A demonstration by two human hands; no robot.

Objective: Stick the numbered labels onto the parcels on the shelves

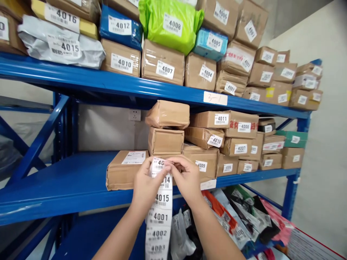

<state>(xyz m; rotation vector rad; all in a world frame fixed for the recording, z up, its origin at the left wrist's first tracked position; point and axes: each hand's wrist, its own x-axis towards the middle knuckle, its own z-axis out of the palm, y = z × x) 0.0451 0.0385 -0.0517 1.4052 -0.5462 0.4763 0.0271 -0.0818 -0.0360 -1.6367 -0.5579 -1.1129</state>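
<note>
My left hand point(145, 186) grips a long strip of white number labels point(160, 213) that hangs down between my forearms, printed 4015, 4001, 4002, 4003. My right hand point(185, 178) pinches the top label of the strip, fingers closed on its edge. Both hands are in front of a flat brown parcel point(123, 169) lying on the middle blue shelf point(67, 184), close to its front edge. Behind it two taped brown boxes point(166, 130) are stacked without visible number labels.
Numbered brown parcels point(233, 144) fill the right of the middle shelf. The upper shelf point(108, 83) carries boxes and bags, among them a green bag point(170, 25). Mixed plastic mailers point(238, 220) lie on the lowest level. A wall socket point(135, 115) sits behind.
</note>
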